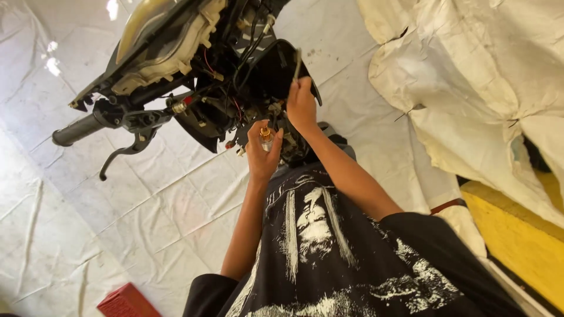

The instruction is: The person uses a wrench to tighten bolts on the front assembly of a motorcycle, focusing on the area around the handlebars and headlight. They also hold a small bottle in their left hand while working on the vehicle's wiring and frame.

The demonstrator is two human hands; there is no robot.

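Note:
A motorcycle front end [176, 53] with its headlight housing opened and wires exposed fills the top of the head view. My left hand [261, 154] holds a small brass-coloured part with a clear tip [265, 134] just below the wiring. Higher up, my right hand [301, 104] is closed around a thin metal tool [298, 61] that points up against a black panel [276, 70] of the bike. Both arms reach out from my black printed shirt [329, 258].
The handlebar grip [76, 130] and brake lever [120, 154] stick out to the left. White floor tiles [88, 235] lie below. A red box [126, 302] sits at the bottom left. A crumpled white cover [470, 76] and a yellow surface [517, 240] are at the right.

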